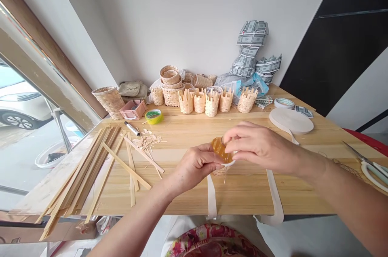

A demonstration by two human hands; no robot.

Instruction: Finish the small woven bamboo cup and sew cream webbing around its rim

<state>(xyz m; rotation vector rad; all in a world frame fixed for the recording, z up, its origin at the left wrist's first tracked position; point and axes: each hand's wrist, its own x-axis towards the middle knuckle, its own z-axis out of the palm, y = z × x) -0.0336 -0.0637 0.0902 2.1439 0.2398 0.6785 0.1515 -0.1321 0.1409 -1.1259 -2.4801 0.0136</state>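
Observation:
A small woven basket point(218, 148), amber-coloured inside, is tipped toward me near the front middle of the table. White fabric ribbon point(229, 163) runs along its near rim, and a thin thread point(225, 175) hangs below it. My left hand point(198, 163) pinches the basket's left rim between thumb and fingers. On the other side my right hand point(253, 144) is at the right rim, fingers bent and closed; what they pinch is hidden. A loose ribbon end point(211, 198) hangs over the table's front edge, with another ribbon length point(275, 198) to its right.
A ribbon roll point(292, 120) and scissors point(368, 164) lie to the right. Wooden strips point(81, 168), a marker point(131, 128), wood scraps point(150, 140) and green tape point(154, 116) are left. Several unfinished baskets point(211, 104) stand along the back near stacked patterned fabric pieces point(252, 34).

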